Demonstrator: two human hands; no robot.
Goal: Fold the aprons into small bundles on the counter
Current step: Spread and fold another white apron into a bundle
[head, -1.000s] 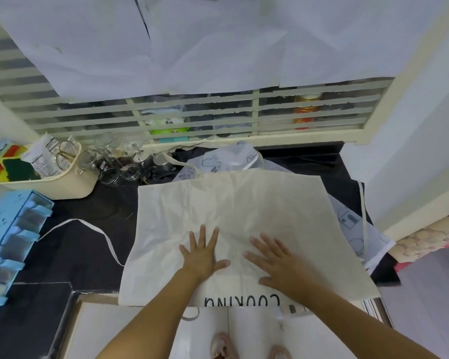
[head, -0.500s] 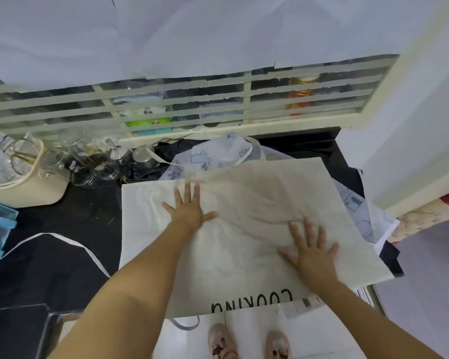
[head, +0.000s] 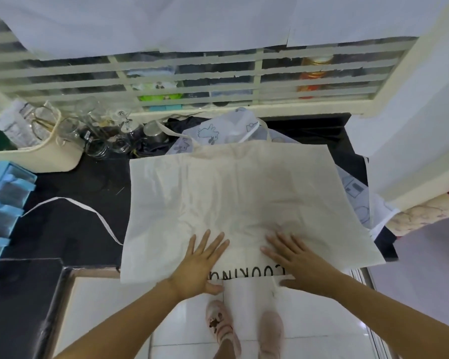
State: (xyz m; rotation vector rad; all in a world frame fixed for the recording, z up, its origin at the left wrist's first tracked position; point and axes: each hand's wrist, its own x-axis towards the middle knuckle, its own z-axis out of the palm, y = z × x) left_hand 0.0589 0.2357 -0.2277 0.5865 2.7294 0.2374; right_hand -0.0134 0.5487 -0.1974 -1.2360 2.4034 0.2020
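A cream apron [head: 233, 193] lies spread flat on the black counter [head: 70, 229], its near edge with black "COOKING" lettering hanging over the front. My left hand [head: 201, 263] and my right hand [head: 293, 257] press flat on the apron's near edge, side by side, fingers spread, holding nothing. One white strap [head: 88, 211] of the apron trails left across the counter. A white printed apron [head: 218, 133] lies bunched under and behind the cream one, and its edge shows at the right [head: 358, 200].
A cream basket [head: 36, 149] with packets stands at the back left, with glass jars [head: 101, 136] beside it. A blue drawer unit [head: 3, 203] sits at the left edge. A barred window [head: 192, 81] lines the back. Below the counter are the white floor and my feet [head: 244, 332].
Both hands have slid back from the middle and far part of the apron to its near edge and now lie close together. The cloth looks smoother.
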